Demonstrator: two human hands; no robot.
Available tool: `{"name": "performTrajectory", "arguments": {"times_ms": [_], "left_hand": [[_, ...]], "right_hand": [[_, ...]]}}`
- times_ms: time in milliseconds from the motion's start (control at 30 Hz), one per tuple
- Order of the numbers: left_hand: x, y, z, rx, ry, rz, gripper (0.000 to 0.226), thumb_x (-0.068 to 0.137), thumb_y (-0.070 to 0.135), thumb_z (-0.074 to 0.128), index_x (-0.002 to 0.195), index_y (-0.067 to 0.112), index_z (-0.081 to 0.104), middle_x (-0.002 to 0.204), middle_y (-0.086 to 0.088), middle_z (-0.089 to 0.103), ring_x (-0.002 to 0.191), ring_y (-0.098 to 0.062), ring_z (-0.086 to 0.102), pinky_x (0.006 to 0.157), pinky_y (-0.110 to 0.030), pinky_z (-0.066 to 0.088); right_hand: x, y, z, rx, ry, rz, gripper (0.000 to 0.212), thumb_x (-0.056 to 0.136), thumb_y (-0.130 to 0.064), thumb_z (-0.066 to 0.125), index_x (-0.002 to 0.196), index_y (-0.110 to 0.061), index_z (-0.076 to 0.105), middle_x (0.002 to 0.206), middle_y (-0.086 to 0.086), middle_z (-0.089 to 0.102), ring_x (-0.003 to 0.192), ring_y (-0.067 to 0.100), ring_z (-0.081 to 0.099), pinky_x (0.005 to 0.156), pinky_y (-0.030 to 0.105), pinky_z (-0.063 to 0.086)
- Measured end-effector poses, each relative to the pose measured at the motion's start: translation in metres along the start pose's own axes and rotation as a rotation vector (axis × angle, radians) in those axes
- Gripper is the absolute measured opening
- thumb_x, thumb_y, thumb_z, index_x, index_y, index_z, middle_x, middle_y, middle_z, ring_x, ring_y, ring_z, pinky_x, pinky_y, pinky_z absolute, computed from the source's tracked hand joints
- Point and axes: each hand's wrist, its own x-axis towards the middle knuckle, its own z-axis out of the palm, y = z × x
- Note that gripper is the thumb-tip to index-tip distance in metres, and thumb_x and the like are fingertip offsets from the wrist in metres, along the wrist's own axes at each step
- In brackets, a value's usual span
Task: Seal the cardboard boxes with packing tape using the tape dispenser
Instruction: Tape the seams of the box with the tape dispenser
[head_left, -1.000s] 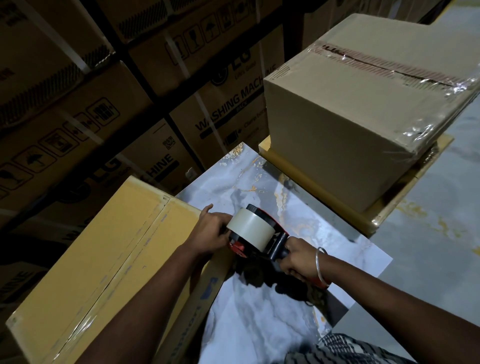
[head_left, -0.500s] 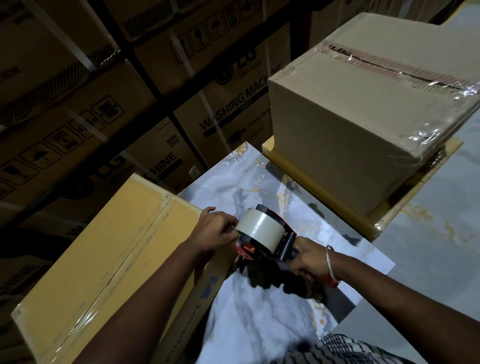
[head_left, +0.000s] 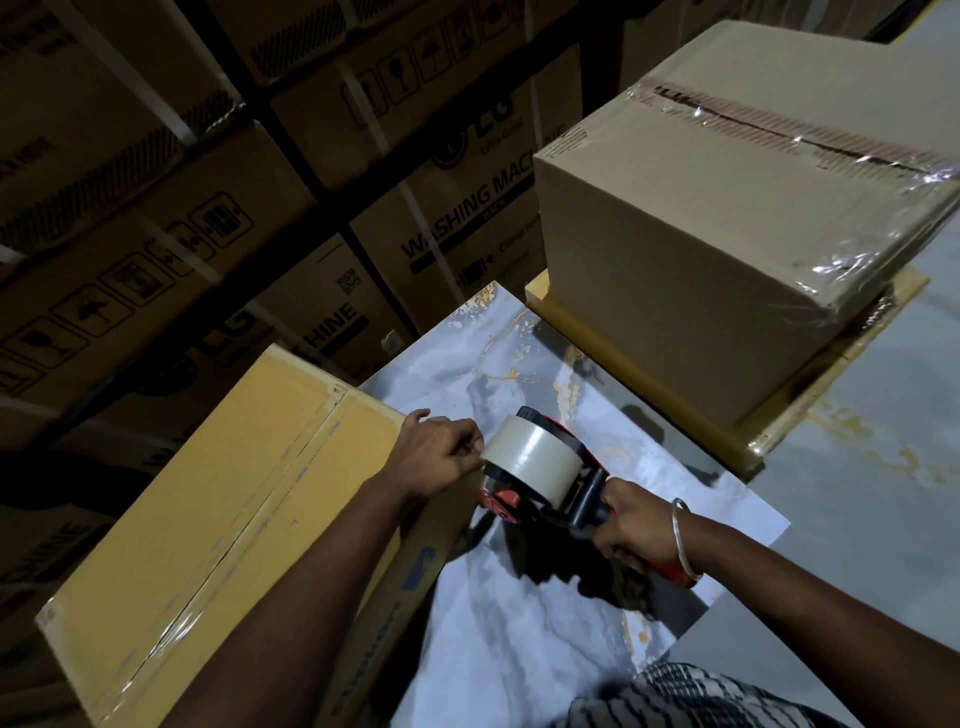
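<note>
Red-framed tape dispenser (head_left: 540, 480) with pale tape roll: handle clenched in right hand (head_left: 631, 527) | left hand (head_left: 439, 457) pinched the tape end at yellow-brown cardboard box (head_left: 208, 519) near edge | dispenser barely shifted from a second earlier, still beside that edge | judgement: tape being anchored; top-seam run pending.

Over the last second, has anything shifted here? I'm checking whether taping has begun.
Hardly anything. The right hand still grips the tape dispenser at the near edge of the yellow box; the left hand still pinches at the tape roll's edge. Hands and dispenser sit slightly differently in the frame, perhaps only from camera movement. No new strip shows. The sealed brown box stays put.
</note>
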Motion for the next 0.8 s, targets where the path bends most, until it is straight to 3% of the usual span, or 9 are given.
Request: {"name": "performTrajectory", "arguments": {"times_ms": [100,167,300,467,567,700,800], "left_hand": [[0.002,0.003,-0.001,0.030,-0.020,-0.025,0.040,0.086,0.041,0.044,0.120,0.030,0.061,0.094,0.016,0.068,0.109,-0.013,0.056,0.117,-0.043,0.015],[0.003,0.001,-0.002,0.052,-0.027,-0.024,0.039,0.095,0.032,0.052,0.132,0.030,0.061,0.105,0.008,0.071,0.115,-0.013,0.056,0.118,-0.044,0.013],[0.001,-0.001,-0.001,0.055,0.003,-0.008,0.020,0.092,0.022,0.058,0.105,0.024,0.074,0.089,0.006,0.066,0.105,-0.013,0.057,0.118,-0.043,0.013],[0.000,-0.003,0.008,0.052,0.065,0.035,0.015,0.087,0.020,0.063,0.077,0.029,0.057,0.083,0.004,0.066,0.094,-0.013,0.058,0.112,-0.041,0.015],[0.000,-0.010,0.011,0.045,0.059,0.035,0.005,0.083,0.023,0.064,0.083,0.019,0.066,0.093,0.005,0.070,0.098,-0.013,0.060,0.108,-0.034,0.013],[0.000,-0.011,0.012,0.023,0.073,0.043,0.034,0.074,0.030,0.044,0.088,0.014,0.070,0.096,0.006,0.071,0.097,-0.017,0.063,0.104,-0.034,0.016],[-0.001,-0.011,0.011,0.013,0.087,0.060,0.036,0.073,0.029,0.045,0.091,0.013,0.071,0.099,0.006,0.072,0.096,-0.019,0.064,0.106,-0.038,0.019]], "right_hand": [[0.001,-0.002,0.002,-0.006,0.002,-0.005,0.025,0.061,0.001,0.060,0.057,-0.004,0.036,0.051,0.010,0.031,0.039,0.020,0.034,0.044,0.026,0.024],[0.002,-0.002,0.004,-0.001,0.005,0.007,0.036,0.068,0.009,0.059,0.051,-0.014,0.036,0.046,0.007,0.032,0.036,0.019,0.033,0.043,0.024,0.024],[0.004,-0.003,0.008,0.013,0.019,0.022,0.033,0.068,0.007,0.060,0.057,-0.012,0.035,0.048,0.006,0.034,0.038,0.020,0.035,0.044,0.026,0.026],[0.007,-0.002,0.012,-0.005,0.054,0.043,0.037,0.070,0.008,0.059,0.055,-0.015,0.034,0.045,0.007,0.034,0.034,0.020,0.035,0.044,0.025,0.027],[0.012,-0.003,0.016,-0.040,0.080,0.064,0.026,0.067,0.005,0.059,0.060,-0.012,0.041,0.044,0.005,0.037,0.036,0.020,0.036,0.044,0.024,0.029],[0.017,-0.006,0.021,-0.070,0.103,0.071,0.015,0.056,-0.008,0.059,0.065,-0.010,0.047,0.051,0.011,0.043,0.044,0.023,0.042,0.047,0.030,0.033],[0.019,-0.006,0.022,-0.025,0.105,0.097,0.018,0.060,-0.002,0.061,0.059,-0.011,0.045,0.046,0.010,0.041,0.038,0.021,0.038,0.045,0.026,0.031]]}}
